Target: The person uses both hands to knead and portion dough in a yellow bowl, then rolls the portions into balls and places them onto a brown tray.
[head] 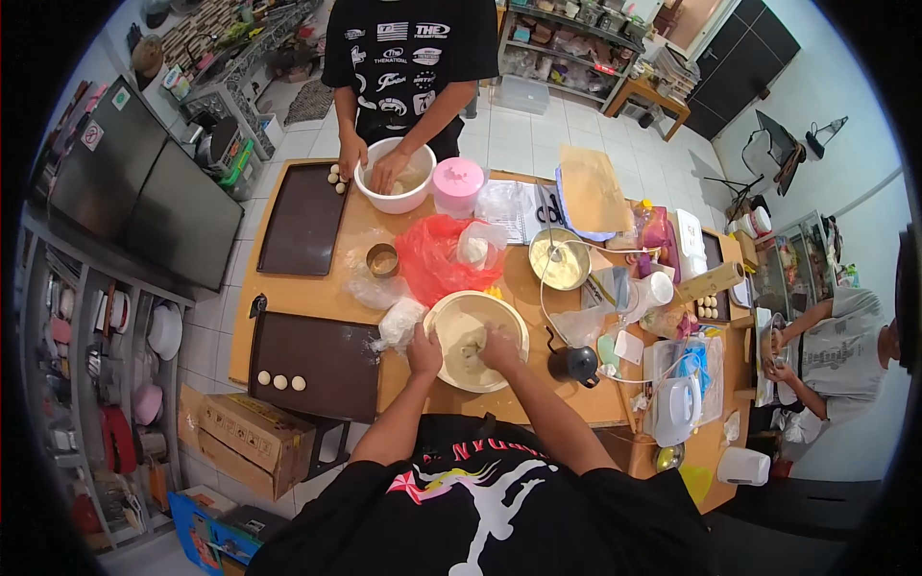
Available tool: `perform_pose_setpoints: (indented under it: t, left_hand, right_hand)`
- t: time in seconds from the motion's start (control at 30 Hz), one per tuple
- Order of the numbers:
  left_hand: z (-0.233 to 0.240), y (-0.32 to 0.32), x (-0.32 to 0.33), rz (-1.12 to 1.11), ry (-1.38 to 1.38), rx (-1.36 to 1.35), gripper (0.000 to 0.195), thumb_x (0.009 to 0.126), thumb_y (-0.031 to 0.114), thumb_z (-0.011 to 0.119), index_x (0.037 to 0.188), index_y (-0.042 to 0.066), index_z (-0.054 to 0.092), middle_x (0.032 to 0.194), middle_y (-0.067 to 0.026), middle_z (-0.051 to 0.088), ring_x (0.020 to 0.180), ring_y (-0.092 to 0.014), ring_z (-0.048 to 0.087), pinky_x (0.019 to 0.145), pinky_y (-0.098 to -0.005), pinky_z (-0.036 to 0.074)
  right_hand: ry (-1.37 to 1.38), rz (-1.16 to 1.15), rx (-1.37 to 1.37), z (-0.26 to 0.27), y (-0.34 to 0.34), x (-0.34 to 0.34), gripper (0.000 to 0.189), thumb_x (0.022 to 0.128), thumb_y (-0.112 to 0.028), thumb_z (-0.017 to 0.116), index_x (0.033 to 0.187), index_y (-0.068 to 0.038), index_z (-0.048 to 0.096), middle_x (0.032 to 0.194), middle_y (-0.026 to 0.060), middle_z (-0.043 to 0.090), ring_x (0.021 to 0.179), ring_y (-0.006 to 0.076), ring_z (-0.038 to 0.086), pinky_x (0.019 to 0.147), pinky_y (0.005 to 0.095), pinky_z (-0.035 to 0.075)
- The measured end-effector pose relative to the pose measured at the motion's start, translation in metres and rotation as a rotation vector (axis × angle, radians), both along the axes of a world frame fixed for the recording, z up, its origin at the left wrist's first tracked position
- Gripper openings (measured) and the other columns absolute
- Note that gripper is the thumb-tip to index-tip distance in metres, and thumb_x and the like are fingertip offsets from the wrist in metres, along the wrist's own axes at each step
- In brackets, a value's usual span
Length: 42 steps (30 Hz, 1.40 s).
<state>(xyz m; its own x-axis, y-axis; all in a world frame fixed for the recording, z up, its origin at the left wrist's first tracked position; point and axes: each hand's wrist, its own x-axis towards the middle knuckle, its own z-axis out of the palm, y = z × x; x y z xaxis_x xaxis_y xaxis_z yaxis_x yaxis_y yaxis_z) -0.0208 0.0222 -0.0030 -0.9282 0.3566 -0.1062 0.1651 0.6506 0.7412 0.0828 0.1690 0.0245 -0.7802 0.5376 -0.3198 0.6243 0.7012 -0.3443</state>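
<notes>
Before me on the table stands a cream mixing bowl [513, 317] with floury, pale dough [472, 354] at its bottom. My left hand [425, 353] holds the bowl's left rim. Inside the right part of the bowl is my right hand [502, 348], its fingers blurred beside the dough; whether they grip any of it is unclear. A clear plastic bag of white powder [402, 324] leans near the left rim. Three dough balls [282, 381] sit at the front of a dark baking tray [317, 356] to the left. Behind the bowl lies a red plastic bag [439, 252].
Across the table a co-worker's hands [385, 169] work in a white bowl [364, 183], beside another tray [302, 216]. To the right are a metal bowl of pale yellow mixture [560, 263], a dark mug [573, 366] and a trailing white cable [544, 302]. Another person [839, 353] stands far right.
</notes>
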Motion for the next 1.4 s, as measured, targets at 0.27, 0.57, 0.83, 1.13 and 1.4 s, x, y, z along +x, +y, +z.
perform_pose_setpoints:
  t: [0.27,0.57,0.83,1.13,1.4]
  left_hand:
    - [0.0,0.0,0.002,0.038,0.016,-0.017,0.028,0.094,0.026,0.052,0.111,0.004,0.049,0.091,-0.0266,0.066,0.086,-0.048,0.062,0.076,-0.0557,0.047]
    - [0.008,0.004,0.003,0.026,-0.016,-0.071,0.029,0.095,0.029,0.05,0.11,0.003,0.049,0.091,-0.0275,0.065,0.085,-0.048,0.062,0.075,-0.0562,0.047]
    - [0.005,0.005,0.001,0.043,-0.015,-0.068,0.029,0.095,0.027,0.051,0.11,0.002,0.049,0.09,-0.0287,0.065,0.084,-0.048,0.062,0.074,-0.0558,0.047]
    - [0.004,0.0,0.003,0.006,0.082,0.06,0.028,0.093,0.021,0.053,0.114,0.003,0.05,0.093,-0.0285,0.064,0.086,-0.048,0.062,0.075,-0.0552,0.047]
    - [0.006,0.003,0.001,0.008,0.022,0.034,0.03,0.092,0.019,0.054,0.116,0.003,0.05,0.095,-0.0278,0.065,0.089,-0.047,0.061,0.076,-0.0551,0.046]
  right_hand:
    - [0.248,0.179,0.185,0.024,-0.037,0.014,0.032,0.075,-0.002,0.059,0.107,-0.005,0.056,0.095,0.0203,0.056,0.092,0.0369,0.06,0.075,0.045,0.052]
    - [0.276,0.114,-0.027,0.039,-0.028,0.03,0.03,0.076,-0.005,0.059,0.105,-0.001,0.059,0.101,0.0235,0.055,0.102,0.0383,0.056,0.084,0.0459,0.05]
    - [0.17,0.194,-0.033,0.036,-0.041,0.036,0.013,0.075,-0.005,0.058,0.082,0.002,0.067,0.086,0.023,0.065,0.085,0.0424,0.064,0.075,0.0479,0.051]
    - [0.011,0.143,-0.008,0.022,-0.055,0.018,0.016,0.075,-0.011,0.061,0.086,-0.001,0.067,0.081,0.0264,0.065,0.08,0.0406,0.066,0.073,0.0474,0.054]
    - [0.115,0.07,-0.054,-0.002,-0.058,0.02,0.015,0.076,-0.013,0.062,0.087,-0.004,0.066,0.082,0.0218,0.066,0.081,0.0387,0.066,0.076,0.0463,0.053]
